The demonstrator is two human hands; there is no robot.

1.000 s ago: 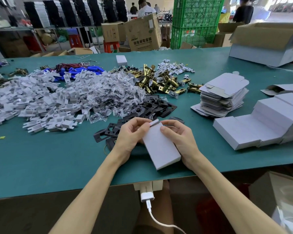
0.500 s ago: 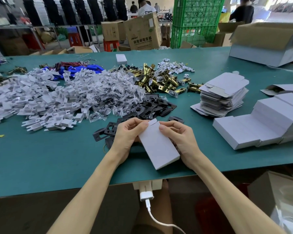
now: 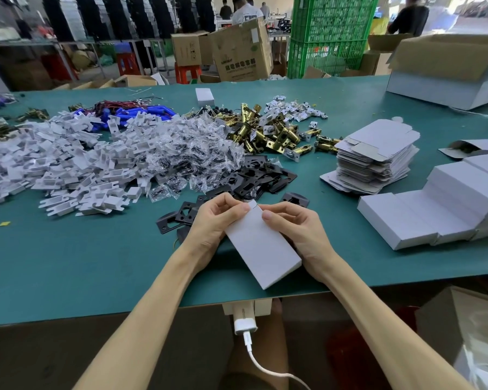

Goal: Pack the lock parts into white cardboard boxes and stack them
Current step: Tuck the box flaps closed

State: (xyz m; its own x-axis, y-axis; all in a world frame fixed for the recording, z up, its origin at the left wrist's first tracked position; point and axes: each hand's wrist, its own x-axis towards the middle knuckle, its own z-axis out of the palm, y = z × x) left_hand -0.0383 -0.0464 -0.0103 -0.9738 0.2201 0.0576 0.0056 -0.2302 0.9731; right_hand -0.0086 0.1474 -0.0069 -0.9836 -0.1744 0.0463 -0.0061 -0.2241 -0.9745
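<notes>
A white cardboard box point(image 3: 262, 249) lies tilted on the green table point(image 3: 68, 271) near its front edge. My left hand point(image 3: 214, 220) grips its far left corner and my right hand point(image 3: 293, 223) grips its far right side; the fingertips of both pinch the small end flap. Black lock plates point(image 3: 254, 178) lie just behind my hands. Further back are piles of white plastic parts point(image 3: 54, 164), clear screw bags point(image 3: 192, 147) and brass latches point(image 3: 265, 130). Closed white boxes point(image 3: 434, 204) are stacked at the right, beside a pile of flat unfolded boxes point(image 3: 378, 156).
A large open carton point(image 3: 448, 71) stands at the back right corner. Blue parts with red wires point(image 3: 130, 111) lie at the back left, and a small white box point(image 3: 204, 97) beyond the piles. A white charger and cable point(image 3: 245, 327) hang under the table's edge. People work far behind.
The end flap stood up from the box a second ago; now it is pressed down flat, with both hands' fingers closer together on it. The box has barely shifted.
</notes>
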